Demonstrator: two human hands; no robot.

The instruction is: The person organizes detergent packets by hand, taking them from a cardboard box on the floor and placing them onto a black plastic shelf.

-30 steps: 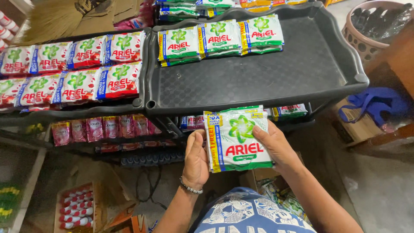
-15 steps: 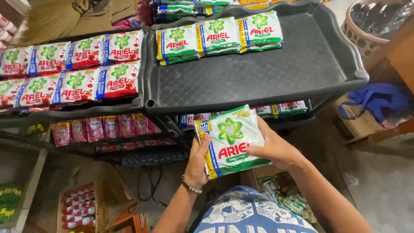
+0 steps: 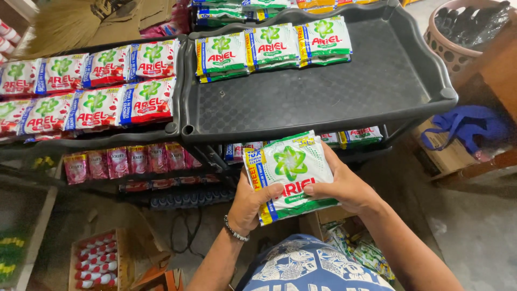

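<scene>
Shop corner, dark plastic shelving, concrete floor. Black shelf tray (image 3: pixel 323 102) sits just beyond my fingers, mostly bare, with a row of green-and-white sachet stacks (image 3: pixel 272 48) along its far edge. Second tray (image 3: pixel 177 126) up and to the left of my fingers carries two rows of red-and-white sachets (image 3: pixel 91 86). Lower shelf, left of my left hand: strip of pink sachets (image 3: pixel 126 161).

I'm holding a stack of detergent sachets (image 3: pixel 291 175) in both hands, below the front lip of the black tray, above my lap. Top sachet: white face, green swirl emblem in the middle, red lettering under it, yellow and blue band down the left edge, green strip along the bottom. Stack is tilted slightly, left edge lower. Edges of more sachets show underneath; count unclear.

Left hand (image 3: pixel 250 207): fingers wrapped under the lower-left corner, thumb pressed on the front near the yellow band. Bead bracelet (image 3: pixel 235 230) on that wrist. Right hand (image 3: pixel 344 186): fingers curled around the right edge, thumb lying across the lower front. Both sets of fingers closed on the stack, not spread.

Right of my right hand: blue cloth (image 3: pixel 468 126) on a cardboard box (image 3: pixel 447 156), brown basket (image 3: pixel 458 32) beyond it. Down left of my fingers: open carton of small red-and-white tubes (image 3: pixel 97 261).
</scene>
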